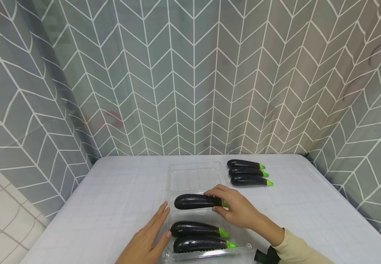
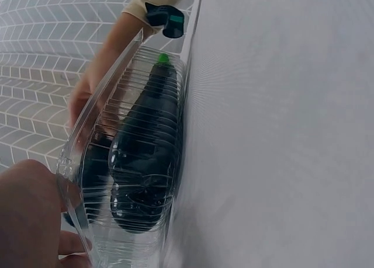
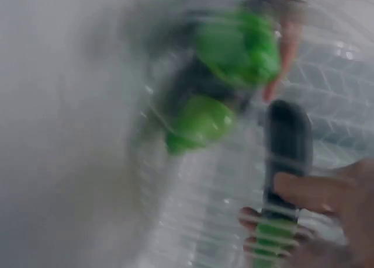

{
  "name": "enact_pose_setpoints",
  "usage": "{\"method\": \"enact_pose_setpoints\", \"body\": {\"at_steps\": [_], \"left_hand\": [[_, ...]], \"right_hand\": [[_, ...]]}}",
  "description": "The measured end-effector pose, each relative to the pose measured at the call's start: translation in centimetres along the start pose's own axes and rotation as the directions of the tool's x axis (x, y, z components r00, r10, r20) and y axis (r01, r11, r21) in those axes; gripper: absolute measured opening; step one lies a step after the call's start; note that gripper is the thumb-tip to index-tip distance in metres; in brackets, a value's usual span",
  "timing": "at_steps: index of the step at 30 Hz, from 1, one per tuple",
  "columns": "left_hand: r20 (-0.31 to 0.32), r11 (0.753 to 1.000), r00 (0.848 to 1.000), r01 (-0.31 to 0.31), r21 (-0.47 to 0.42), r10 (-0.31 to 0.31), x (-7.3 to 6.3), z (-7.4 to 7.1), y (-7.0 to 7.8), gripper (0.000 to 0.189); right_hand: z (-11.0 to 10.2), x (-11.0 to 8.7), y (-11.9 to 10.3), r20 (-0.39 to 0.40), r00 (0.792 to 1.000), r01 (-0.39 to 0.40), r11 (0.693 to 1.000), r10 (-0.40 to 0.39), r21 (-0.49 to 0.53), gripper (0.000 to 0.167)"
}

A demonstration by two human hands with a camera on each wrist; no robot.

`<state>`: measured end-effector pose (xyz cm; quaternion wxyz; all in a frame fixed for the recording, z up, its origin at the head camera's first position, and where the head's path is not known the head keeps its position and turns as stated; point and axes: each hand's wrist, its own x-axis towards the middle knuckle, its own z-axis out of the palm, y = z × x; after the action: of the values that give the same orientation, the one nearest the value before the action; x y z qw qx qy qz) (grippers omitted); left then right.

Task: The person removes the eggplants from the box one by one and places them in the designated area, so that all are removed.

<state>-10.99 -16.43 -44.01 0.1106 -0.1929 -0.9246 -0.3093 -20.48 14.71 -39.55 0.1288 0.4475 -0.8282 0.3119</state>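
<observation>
Near its green stem end, my right hand (image 1: 238,207) grips a dark eggplant (image 1: 193,201) over the far part of a clear plastic clamshell box (image 1: 197,216). In the right wrist view, the thumb (image 3: 310,192) lies across the held eggplant (image 3: 286,139). Two more eggplants, a middle one (image 1: 193,228) and a near one (image 1: 200,244), lie side by side in the box, green ends to the right. My left hand (image 1: 147,234) rests at the box's left edge, fingers extended. In the left wrist view its fingers touch the clear rim (image 2: 73,204).
The box's transparent lid (image 1: 195,178) lies folded back on the white table (image 1: 121,190). Three eggplants, the front one (image 1: 248,180) nearest, lie in a row at the back right. A patterned curtain (image 1: 193,80) stands behind the table and along its sides.
</observation>
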Motion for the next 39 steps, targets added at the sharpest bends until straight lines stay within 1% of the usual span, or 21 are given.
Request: {"method": "enact_pose_setpoints", "body": {"at_steps": [9, 12, 19, 26, 33, 39], "left_hand": [[0.002, 1.0, 1.0, 0.004, -0.001, -0.004, 0.0, 0.0, 0.1, 0.066], [-0.002, 1.0, 1.0, 0.003, 0.001, -0.003, 0.0, 0.0, 0.1, 0.065], [-0.005, 1.0, 1.0, 0.002, 0.003, -0.002, 0.1, 0.0, 0.1, 0.065], [-0.016, 1.0, 1.0, -0.007, 0.014, 0.007, 0.0, 0.1, 0.1, 0.064], [-0.005, 1.0, 1.0, 0.007, -0.006, -0.007, 0.0, 0.1, 0.1, 0.065], [0.003, 1.0, 1.0, 0.013, 0.002, -0.013, 0.1, 0.0, 0.1, 0.065]], "right_hand": [[-2.5, 0.7, -0.1, -0.097, 0.995, -0.024, 0.999, 0.021, -0.03, 0.051], [-3.1, 0.6, 0.2, -0.121, 0.992, -0.03, 0.999, 0.025, -0.038, 0.051], [-4.3, 0.2, 1.0, -0.175, 0.984, -0.042, 0.995, 0.025, -0.095, 0.052], [-5.1, -0.4, 2.0, -0.203, 0.978, -0.065, 0.988, 0.036, -0.137, 0.053], [-5.7, -1.1, 2.7, -0.235, 0.97, -0.097, 0.986, 0.063, -0.137, 0.055], [-6.3, -1.6, 3.4, -0.255, 0.963, -0.132, 0.982, 0.093, -0.138, 0.054]]}}
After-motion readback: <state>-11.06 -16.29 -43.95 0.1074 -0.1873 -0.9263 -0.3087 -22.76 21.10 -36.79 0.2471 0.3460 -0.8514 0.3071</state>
